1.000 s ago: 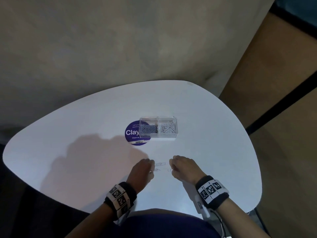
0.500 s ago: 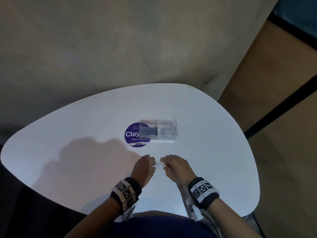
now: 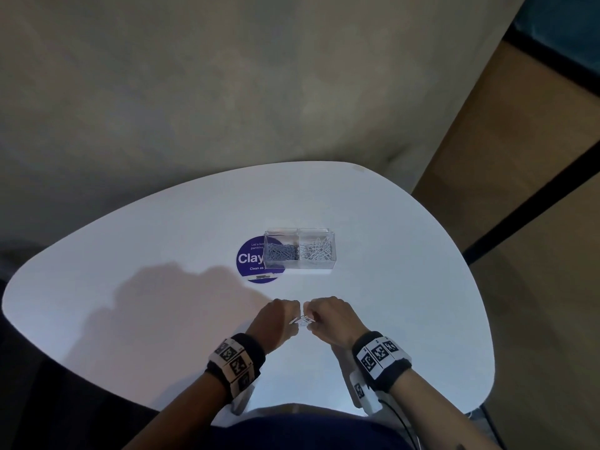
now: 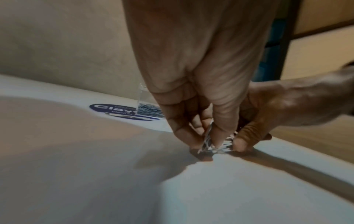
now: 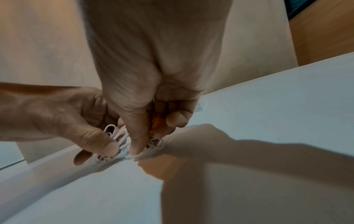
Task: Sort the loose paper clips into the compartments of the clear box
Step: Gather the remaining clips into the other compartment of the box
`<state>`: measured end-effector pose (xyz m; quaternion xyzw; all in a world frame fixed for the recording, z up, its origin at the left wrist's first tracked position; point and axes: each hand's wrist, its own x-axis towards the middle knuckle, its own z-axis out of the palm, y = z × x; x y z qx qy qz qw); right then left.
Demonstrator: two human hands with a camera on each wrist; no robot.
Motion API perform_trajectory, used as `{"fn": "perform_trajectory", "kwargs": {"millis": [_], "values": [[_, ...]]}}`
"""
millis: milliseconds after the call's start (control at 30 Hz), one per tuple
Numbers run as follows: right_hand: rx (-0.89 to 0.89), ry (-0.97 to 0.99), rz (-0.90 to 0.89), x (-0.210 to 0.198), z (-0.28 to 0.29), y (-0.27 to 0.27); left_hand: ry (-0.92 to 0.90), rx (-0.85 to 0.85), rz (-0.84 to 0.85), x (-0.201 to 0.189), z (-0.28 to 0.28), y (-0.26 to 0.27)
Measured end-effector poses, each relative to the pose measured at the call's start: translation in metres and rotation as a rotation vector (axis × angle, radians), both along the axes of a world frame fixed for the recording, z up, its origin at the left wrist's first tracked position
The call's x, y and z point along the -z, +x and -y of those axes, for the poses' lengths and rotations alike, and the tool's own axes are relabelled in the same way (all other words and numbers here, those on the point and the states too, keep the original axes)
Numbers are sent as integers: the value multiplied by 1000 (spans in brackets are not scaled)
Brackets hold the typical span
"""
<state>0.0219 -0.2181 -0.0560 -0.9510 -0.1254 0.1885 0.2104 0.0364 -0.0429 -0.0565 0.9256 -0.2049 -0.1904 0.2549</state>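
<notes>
Both hands meet near the table's front over a small bunch of white paper clips (image 3: 302, 319). My left hand (image 3: 276, 321) pinches part of the bunch (image 4: 207, 141) between thumb and fingers. My right hand (image 3: 328, 316) pinches the other end (image 5: 153, 144), thumb tip down on the table. The clips (image 5: 113, 133) touch the tabletop. Farther back stands the clear box (image 3: 299, 251): its left compartment holds grey clips (image 3: 281, 251), its right compartment white clips (image 3: 316, 251).
The white rounded table (image 3: 406, 271) carries a round purple sticker (image 3: 248, 259) partly under the box's left end. Beige floor lies beyond, and a wooden panel with a dark strip (image 3: 519, 206) runs along the right.
The hands have come together from a small gap. The loose clips that lay between them on the table are now gathered and pinched by both hands.
</notes>
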Motion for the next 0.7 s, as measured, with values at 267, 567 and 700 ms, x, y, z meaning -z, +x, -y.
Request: {"fn": "perform_trajectory", "kwargs": {"millis": [267, 567, 700], "values": [[254, 283, 77, -36, 23, 32, -321, -93, 51, -32, 4, 42], [520, 463, 78, -57, 33, 104, -239, -344, 45, -68, 45, 118], [511, 424, 116, -50, 35, 111, -195, -404, 6, -60, 59, 127]]}}
